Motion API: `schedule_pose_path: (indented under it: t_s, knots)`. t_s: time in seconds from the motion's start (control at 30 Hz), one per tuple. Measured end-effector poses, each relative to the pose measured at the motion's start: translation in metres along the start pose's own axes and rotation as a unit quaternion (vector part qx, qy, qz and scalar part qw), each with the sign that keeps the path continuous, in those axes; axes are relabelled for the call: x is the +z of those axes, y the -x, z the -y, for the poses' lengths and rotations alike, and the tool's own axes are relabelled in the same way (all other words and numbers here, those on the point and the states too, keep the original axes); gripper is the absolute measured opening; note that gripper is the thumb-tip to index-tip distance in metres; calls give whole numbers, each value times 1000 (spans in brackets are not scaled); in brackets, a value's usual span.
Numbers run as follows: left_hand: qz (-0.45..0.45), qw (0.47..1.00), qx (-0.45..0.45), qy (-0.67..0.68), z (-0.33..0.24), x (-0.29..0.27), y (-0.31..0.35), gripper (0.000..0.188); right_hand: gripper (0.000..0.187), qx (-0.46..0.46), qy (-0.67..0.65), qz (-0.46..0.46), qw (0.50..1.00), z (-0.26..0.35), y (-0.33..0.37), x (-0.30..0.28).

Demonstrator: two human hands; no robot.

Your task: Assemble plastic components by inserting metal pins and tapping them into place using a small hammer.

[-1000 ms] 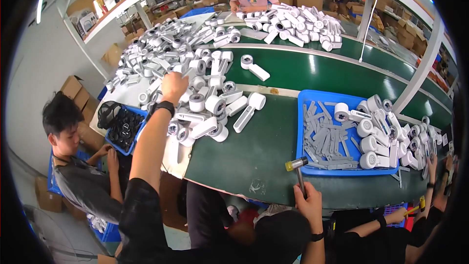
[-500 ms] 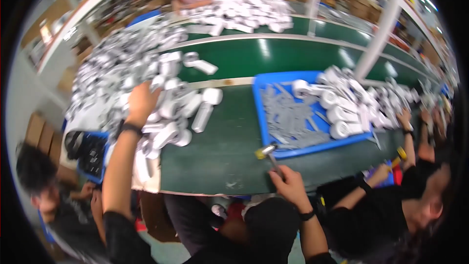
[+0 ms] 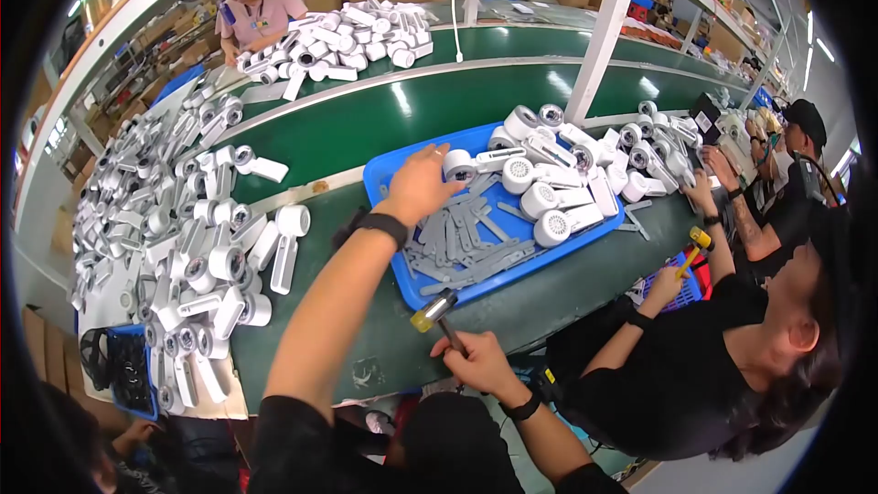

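Observation:
My left hand reaches over the left part of a blue tray, thumb and fingers apart. It is beside a white handheld fan, and its fingertips are partly hidden; contact is unclear. Below it in the tray lie many loose grey flat strips. More white fans are heaped along the tray's right side. My right hand is closed round the dark handle of a small hammer. The hammer's head, metal with a yellow tip, is just off the tray's near edge.
A large pile of white fans covers the table's left end. A blue bin of black parts stands lower left. At right, a co-worker's hand holds a yellow hammer. A white post rises behind the tray. Across the table another person sits.
My left hand has left the fan pile and come right, over the tray. The view has swung to the right. My right hand still holds the hammer near the tray's front edge.

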State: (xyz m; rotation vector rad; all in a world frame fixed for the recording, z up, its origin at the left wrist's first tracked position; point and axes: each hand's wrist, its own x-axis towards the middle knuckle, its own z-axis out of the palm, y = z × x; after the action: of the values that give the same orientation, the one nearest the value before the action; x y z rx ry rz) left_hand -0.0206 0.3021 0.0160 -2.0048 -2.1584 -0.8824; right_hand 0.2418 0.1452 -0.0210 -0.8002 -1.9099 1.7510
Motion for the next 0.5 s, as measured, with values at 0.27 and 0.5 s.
schedule_pose_path:
  t_s: [0.27,0.5]
  knots:
    - [114,991,-62,41,11,-10,-36,60,13,-42,33,-25,998,-8,-9,12]
    - [-87,989,-82,89,-2,-148,83,45,19,21,-63,-31,997,-27,-8,-18]
